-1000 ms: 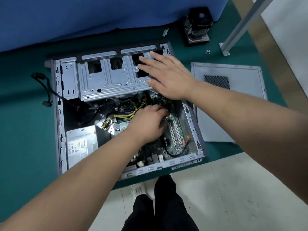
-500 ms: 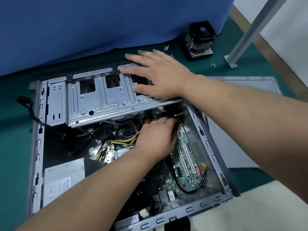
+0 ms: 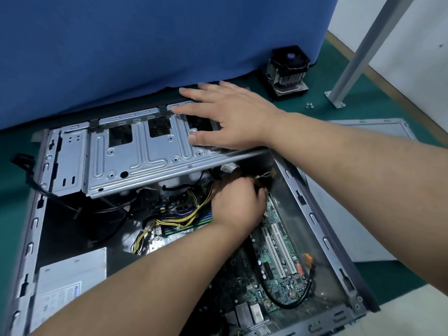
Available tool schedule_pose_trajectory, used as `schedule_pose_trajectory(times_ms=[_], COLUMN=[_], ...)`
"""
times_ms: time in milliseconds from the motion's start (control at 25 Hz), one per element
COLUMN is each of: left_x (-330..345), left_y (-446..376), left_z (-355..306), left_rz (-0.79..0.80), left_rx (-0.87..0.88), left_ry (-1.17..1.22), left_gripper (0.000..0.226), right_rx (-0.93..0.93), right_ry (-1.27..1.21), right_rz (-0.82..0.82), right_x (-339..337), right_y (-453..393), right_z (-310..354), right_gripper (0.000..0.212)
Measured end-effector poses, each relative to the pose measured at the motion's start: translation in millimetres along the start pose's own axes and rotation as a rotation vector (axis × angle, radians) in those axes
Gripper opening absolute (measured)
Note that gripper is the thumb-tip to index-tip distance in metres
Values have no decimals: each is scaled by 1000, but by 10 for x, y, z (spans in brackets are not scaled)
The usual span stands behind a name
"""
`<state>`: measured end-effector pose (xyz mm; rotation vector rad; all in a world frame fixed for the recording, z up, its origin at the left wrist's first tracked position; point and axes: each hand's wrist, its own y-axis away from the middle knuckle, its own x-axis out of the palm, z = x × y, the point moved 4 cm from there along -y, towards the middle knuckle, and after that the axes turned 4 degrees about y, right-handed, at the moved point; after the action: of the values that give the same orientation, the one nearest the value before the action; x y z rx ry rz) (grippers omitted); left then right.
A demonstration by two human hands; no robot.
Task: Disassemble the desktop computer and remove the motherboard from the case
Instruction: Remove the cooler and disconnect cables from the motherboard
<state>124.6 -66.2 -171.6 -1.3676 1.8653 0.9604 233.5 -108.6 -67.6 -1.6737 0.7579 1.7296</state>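
My flat, spread right hand has slid further along the grey steel drive cage; my left hand stays curled over the green motherboard, its grip hidden.

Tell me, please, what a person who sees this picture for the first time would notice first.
First, the open computer case in the middle, with two bare arms over it. The right hand lies flat on the metal drive cage at the far side, and the left hand reaches down to the cables above the green motherboard. On the green mat behind, a removed cooler fan stands by the blue cloth.
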Motion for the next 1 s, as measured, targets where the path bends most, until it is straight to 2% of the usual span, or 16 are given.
schedule_pose_trajectory(times_ms=[440, 640, 800, 1000], left_x=[31, 42, 57, 58], left_y=[-48, -29, -16, -36], left_z=[17, 46, 54, 30], left_rz=[-17, -33, -32, -36], left_rx=[-36, -12, 1, -24], left_ry=[191, 302, 323, 310], left_gripper=[20, 21, 18, 27], right_rx=[19, 15, 16, 19], right_ry=[-9, -9, -12, -9], right_rz=[5, -4, -7, -1], right_x=[15, 15, 10, 5], right_y=[13, 7, 2, 3], right_z=[8, 7, -2, 5], right_gripper=[70, 70, 70, 70])
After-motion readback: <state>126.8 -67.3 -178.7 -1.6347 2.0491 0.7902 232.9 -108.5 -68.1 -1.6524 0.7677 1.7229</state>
